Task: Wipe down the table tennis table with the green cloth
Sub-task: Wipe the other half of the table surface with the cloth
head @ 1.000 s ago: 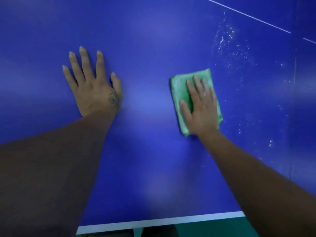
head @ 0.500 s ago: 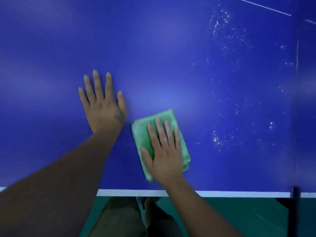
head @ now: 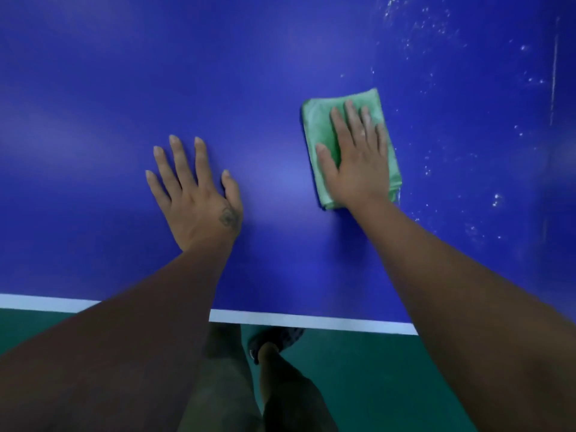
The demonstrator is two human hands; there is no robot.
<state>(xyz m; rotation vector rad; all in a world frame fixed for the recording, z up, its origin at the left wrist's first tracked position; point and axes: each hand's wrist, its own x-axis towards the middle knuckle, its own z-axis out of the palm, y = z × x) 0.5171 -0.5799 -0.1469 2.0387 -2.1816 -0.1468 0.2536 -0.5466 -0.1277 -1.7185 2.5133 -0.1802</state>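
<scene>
now right hand (head: 358, 163) presses green cloth (head: 321, 126) flat; left hand (head: 196, 201) splayed on table (head: 93, 88).

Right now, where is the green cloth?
In the head view the green cloth lies on the table, right of centre, under the right hand; the left hand rests apart to its left, white specks to its right.

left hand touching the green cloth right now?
Apart. The head view shows the left hand flat on the table, with a strip of bare blue surface between its thumb and the green cloth, which lies under the right hand.
</scene>
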